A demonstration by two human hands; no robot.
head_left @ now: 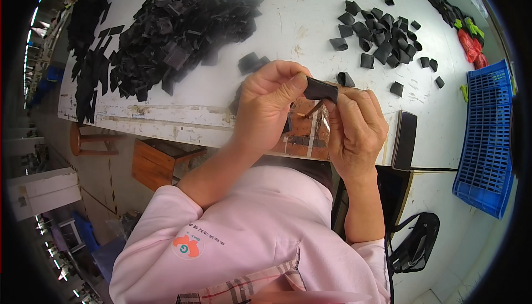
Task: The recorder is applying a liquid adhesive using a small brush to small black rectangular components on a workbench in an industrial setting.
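Observation:
Between my two hands is a small black fabric piece (321,89), held up above the near edge of the white table. My left hand (271,102) pinches its left end between thumb and fingers. Curled fingers of my right hand (359,127) grip its right end, and a thin brown strip or tool (315,108) slants down from there; what it is I cannot tell. Below my hands lies a brown board (302,138) under something clear and shiny. A looped black piece (344,79) rests just beyond my right hand.
A big heap of flat black pieces (172,38) covers the table's left side. Several looped black pieces (382,32) lie scattered at the right. Nearer stand a dark oblong box (405,139) and a blue plastic crate (485,143). A wooden stool (152,165) is at the left.

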